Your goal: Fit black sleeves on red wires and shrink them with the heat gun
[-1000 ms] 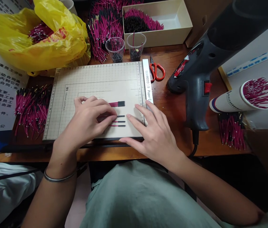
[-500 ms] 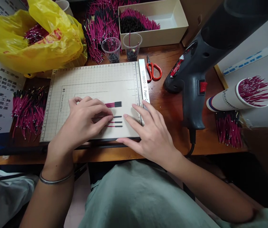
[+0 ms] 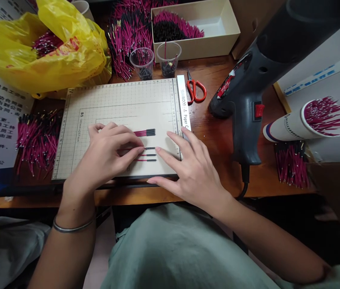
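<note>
My left hand (image 3: 114, 150) is closed, thumb and index finger pinching a thin wire (image 3: 149, 148) whose black sleeved end points right. My right hand (image 3: 189, 162) lies with fingers spread, its index fingertip at or very near the tip of that black end. Both hands rest over the paper cutter board (image 3: 121, 96), which has a printed grid. Just above the pinched wire lies a row of magenta wires (image 3: 151, 132) with black ends side by side. Below it are two single wires (image 3: 151, 155), also black-tipped. My left fingers hide the wires' other ends.
A dark heat gun (image 3: 248, 104) stands at right, beside red-handled scissors (image 3: 196, 90). Behind the board are clear plastic cups (image 3: 169, 60), a cream box (image 3: 200, 48) and a yellow bag (image 3: 76, 64). A paper cup (image 3: 287, 127) of wires leans at right. Wire bundles (image 3: 39, 144) lie left.
The right index fingertip has come slightly closer to the pinched wire's black end. The left hand keeps its pinch. The whole view has shifted a little.
</note>
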Tool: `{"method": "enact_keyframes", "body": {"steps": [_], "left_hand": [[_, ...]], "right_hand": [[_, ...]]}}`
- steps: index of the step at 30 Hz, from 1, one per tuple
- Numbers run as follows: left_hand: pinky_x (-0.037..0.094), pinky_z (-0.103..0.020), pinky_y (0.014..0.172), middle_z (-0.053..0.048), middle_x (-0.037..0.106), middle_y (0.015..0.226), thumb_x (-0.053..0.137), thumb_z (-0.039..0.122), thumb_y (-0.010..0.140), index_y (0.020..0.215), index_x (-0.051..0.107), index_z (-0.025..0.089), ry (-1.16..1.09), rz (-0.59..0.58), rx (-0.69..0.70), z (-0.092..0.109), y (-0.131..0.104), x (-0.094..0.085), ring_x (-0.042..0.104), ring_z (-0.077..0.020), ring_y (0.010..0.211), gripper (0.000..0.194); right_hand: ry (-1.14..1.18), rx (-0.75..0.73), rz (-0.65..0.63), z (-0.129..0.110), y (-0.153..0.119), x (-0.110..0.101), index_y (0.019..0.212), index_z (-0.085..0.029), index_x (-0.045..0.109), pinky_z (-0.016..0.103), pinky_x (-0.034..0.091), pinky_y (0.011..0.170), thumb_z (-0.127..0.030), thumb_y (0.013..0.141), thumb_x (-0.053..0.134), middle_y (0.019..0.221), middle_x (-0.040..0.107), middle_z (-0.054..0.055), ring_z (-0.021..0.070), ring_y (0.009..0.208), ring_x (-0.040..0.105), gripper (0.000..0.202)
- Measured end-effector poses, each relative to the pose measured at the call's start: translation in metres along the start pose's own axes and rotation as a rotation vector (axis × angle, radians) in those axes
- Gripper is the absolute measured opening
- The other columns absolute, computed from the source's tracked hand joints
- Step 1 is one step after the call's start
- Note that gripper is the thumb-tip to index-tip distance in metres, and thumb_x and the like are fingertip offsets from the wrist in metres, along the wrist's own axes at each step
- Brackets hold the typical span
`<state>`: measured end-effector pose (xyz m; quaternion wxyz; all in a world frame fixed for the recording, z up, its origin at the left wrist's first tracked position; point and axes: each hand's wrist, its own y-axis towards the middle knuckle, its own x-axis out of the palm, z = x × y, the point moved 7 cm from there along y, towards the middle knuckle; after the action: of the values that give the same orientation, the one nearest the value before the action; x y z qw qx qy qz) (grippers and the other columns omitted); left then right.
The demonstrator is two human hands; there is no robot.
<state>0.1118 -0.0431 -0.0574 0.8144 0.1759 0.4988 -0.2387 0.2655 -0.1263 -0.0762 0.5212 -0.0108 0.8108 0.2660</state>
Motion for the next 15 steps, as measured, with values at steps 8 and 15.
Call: {"method": "enact_keyframes", "body": {"steps": [8,15], "left_hand": [[0.026,-0.044,0.090,0.000,0.078,0.094,0.058,0.041,0.097,0.085,0.075,0.025,-0.030,-0.008,0.004,-0.0015,-0.0012,0.0008,0.062,-0.0238,0.092,0.026],[0.027,-0.045,0.091,-0.001,0.078,0.097,0.056,0.042,0.097,0.085,0.074,0.025,-0.030,-0.018,-0.010,-0.0016,-0.0017,0.0033,0.063,-0.0244,0.094,0.028]], "right_hand": [[-0.006,-0.009,0.001,0.0005,0.0002,-0.0003,0.126,-0.017,0.073,0.058,0.049,0.110,-0.067,0.090,0.063,0.143,0.062,0.018,0.0428,0.138,0.049,0.063],[-0.011,-0.014,-0.002,-0.0002,0.0000,0.0003,0.127,-0.017,0.073,0.058,0.049,0.109,-0.065,0.090,0.064,0.144,0.062,0.019,0.0431,0.140,0.047,0.061]]}}
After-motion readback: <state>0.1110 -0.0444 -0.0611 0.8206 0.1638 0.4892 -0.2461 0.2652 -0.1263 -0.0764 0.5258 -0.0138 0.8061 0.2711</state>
